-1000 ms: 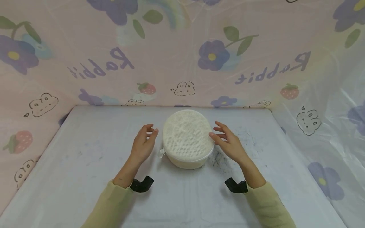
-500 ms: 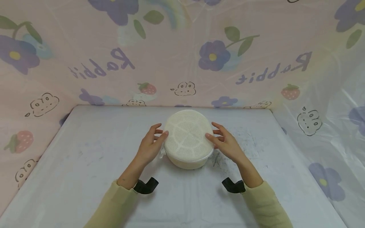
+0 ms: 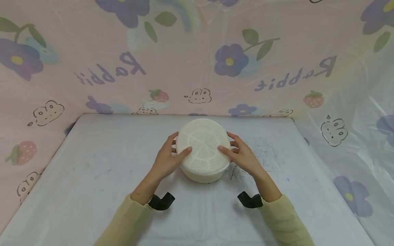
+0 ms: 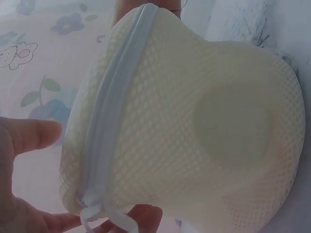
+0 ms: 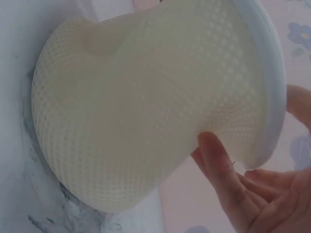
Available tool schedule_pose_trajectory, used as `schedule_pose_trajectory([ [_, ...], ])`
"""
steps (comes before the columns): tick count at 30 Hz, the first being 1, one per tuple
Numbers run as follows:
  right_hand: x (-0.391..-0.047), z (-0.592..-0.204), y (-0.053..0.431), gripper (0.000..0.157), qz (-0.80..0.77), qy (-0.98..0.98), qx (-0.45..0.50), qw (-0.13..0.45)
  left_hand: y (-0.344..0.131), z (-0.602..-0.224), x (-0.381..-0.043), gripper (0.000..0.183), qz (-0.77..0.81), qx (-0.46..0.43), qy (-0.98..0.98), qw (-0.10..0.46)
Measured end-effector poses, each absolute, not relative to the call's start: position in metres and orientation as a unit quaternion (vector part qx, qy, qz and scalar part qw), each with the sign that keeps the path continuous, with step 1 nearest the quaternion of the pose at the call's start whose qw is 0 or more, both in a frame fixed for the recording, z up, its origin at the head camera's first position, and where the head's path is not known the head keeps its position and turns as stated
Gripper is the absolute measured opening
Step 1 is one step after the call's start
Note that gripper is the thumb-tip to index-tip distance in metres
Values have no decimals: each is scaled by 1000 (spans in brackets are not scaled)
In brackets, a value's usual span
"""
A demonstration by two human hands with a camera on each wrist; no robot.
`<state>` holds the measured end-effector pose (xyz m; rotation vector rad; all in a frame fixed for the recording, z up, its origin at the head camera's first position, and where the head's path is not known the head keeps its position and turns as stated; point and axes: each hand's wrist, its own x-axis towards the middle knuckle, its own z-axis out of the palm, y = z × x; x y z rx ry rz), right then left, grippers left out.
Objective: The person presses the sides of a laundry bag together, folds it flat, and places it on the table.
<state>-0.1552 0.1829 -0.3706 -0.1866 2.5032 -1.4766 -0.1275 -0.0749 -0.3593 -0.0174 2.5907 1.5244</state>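
Note:
A round cream mesh laundry bag (image 3: 203,150) stands at the middle of the table. My left hand (image 3: 166,157) holds its left side, thumb over the top and fingers along the wall. The right hand (image 3: 244,157) grips the opposite side in the same way. A pale zipper (image 4: 114,102) runs round the upper edge in the left wrist view, its pull tab (image 4: 95,206) hanging beside my left fingers. In the right wrist view a fingertip (image 5: 211,141) presses into the side mesh below the white rim (image 5: 272,73). The side wall sags inward.
The table (image 3: 107,164) has a white cover with dark scuff marks (image 3: 264,153) right of the bag. A pink patterned curtain (image 3: 178,71) encloses the back and sides. A black wrist mount (image 3: 162,201) sits below each hand.
My left hand has moved in to the right and now grips the bag. The right hand has closed in slightly, its thumb further onto the top. The bag has hardly moved.

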Motion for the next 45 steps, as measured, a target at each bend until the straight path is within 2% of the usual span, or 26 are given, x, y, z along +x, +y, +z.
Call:
schedule_pose_trajectory([
  [6,-155,-370,180,73,-504,854,-63,115,-71,-361,-127,84,505,7,861,60],
  [17,-154,-372,175,74,-544,829,-39,129,-68,-366,-134,88,525,-6,849,61],
  [32,-152,-380,170,75,-587,795,-14,153,-68,-374,-139,86,619,-43,779,92],
  [39,-151,-384,170,76,-582,798,-12,154,-67,-377,-142,86,628,-54,770,95],
  [45,-152,-388,169,76,-578,802,-6,150,-68,-381,-143,78,607,-54,787,89],
])
